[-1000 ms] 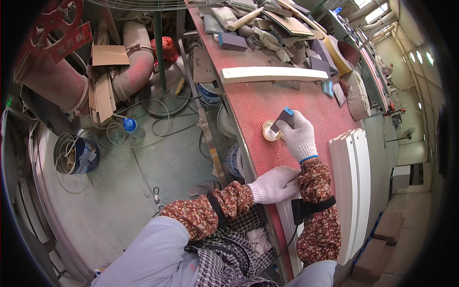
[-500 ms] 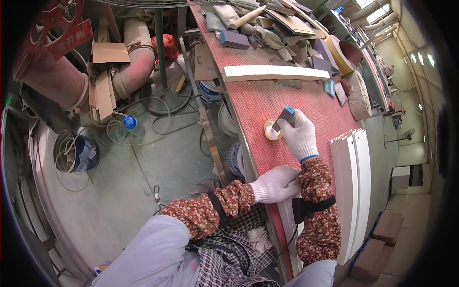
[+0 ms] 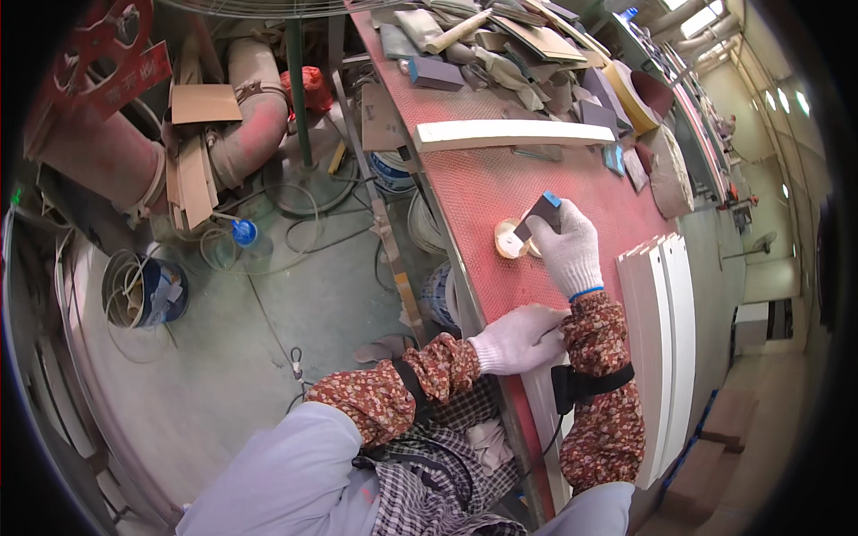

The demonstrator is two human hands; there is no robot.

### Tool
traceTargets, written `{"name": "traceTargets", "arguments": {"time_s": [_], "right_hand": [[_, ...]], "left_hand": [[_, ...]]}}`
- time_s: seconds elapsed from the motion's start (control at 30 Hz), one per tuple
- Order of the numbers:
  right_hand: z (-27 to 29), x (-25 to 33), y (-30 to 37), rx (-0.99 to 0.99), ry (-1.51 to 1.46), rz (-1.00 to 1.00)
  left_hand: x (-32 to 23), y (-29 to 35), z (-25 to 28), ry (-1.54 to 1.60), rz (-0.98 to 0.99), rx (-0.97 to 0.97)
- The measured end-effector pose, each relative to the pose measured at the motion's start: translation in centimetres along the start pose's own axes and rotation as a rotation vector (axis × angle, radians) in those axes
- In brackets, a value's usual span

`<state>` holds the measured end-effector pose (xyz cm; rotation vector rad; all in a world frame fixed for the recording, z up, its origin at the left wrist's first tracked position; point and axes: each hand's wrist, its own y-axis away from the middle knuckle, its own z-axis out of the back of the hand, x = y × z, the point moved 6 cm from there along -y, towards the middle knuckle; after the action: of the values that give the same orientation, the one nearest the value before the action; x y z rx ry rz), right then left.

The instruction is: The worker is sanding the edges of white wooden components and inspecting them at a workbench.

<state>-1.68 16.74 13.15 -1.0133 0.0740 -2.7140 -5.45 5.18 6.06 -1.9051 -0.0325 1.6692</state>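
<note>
My right hand (image 3: 570, 248), in a white knit glove, is closed on a dark grey sanding block (image 3: 540, 220) with a blue end. The block is tilted, its lower end at a small round tub (image 3: 509, 239) with whitish stuff in it. My left hand (image 3: 520, 340), gloved likewise, lies at the near end of a white strip (image 3: 542, 402), its fingers stretched toward my right sleeve, thumb apart. The sleeve partly hides the fingertips and the strip.
The red textured table (image 3: 483, 192) carries a crosswise white bar (image 3: 514, 134) and several white strips (image 3: 657, 348) at the right. Sanding blocks and scraps (image 3: 500, 54) are heaped at its far end. Buckets (image 3: 441, 295), hoses and a large pipe (image 3: 255, 112) stand left.
My right hand has shifted slightly right with the block, which now tilts across the tub's right side. My left hand has stayed almost in place.
</note>
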Motion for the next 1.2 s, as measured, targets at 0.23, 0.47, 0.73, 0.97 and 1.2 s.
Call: {"name": "traceTargets", "arguments": {"time_s": [0.23, 0.47, 0.73, 0.97, 1.2], "right_hand": [[11.0, -4.4, 2.5, -0.039, -0.346, -0.183], [30.2, -11.3, 29.9, -0.551, -0.565, -0.291], [40.2, -19.0, 73.0, -1.511, -0.172, -0.818], [45.5, -25.2, 89.4, -1.608, -0.067, -1.028], [47.8, -32.5, 89.8, -1.436, -0.084, -1.097]], "left_hand": [[4.5, -3.4, -5.0, -0.18, 0.166, -0.103], [4.0, -5.0, -13.6, -0.132, 0.216, -0.023], [1.4, -5.0, -16.9, -0.371, 0.168, -0.071], [-10.0, -3.8, -36.6, -0.748, -0.254, 0.428], [-11.9, 1.7, -57.0, -0.783, -0.387, 1.036]]}}
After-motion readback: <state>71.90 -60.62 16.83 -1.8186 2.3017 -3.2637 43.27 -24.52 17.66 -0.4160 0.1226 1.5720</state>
